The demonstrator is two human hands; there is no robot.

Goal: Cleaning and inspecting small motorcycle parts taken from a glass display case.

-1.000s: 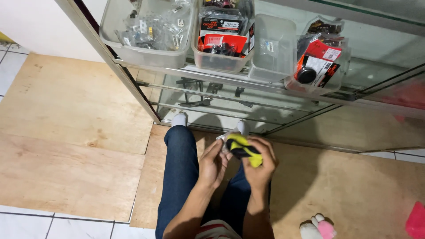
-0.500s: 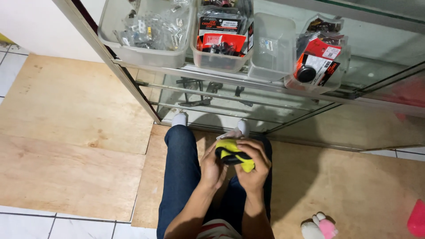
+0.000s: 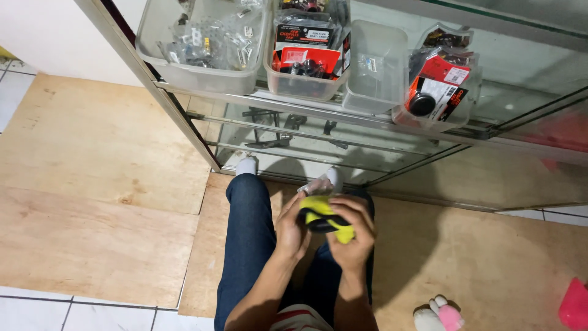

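The left hand [image 3: 293, 228] is cupping the near side of a small yellow-and-black object [image 3: 323, 218], fingers curled against it, while the right hand [image 3: 354, 236] is wrapping over its far end from the other side. Both hands are closed on it, so it is sitting pinched between the palms, held up above the lap in blue jeans [image 3: 246, 245], probably so it can be turned and looked over. A scrap of clear wrapping [image 3: 316, 184] is poking out past the fingertips; whether it is attached to the object is hard to tell. White socks [image 3: 247, 165] are resting at the foot of a glass display cabinet [image 3: 343, 141]. Plywood sheets [image 3: 98, 184] are covering the floor, and a pink-and-white plush toy [image 3: 440, 314] is lying to the right. On the cabinet's shelf, clear plastic bins [image 3: 202, 76] are holding small metal parts and red packaged goods, sorted by kind.
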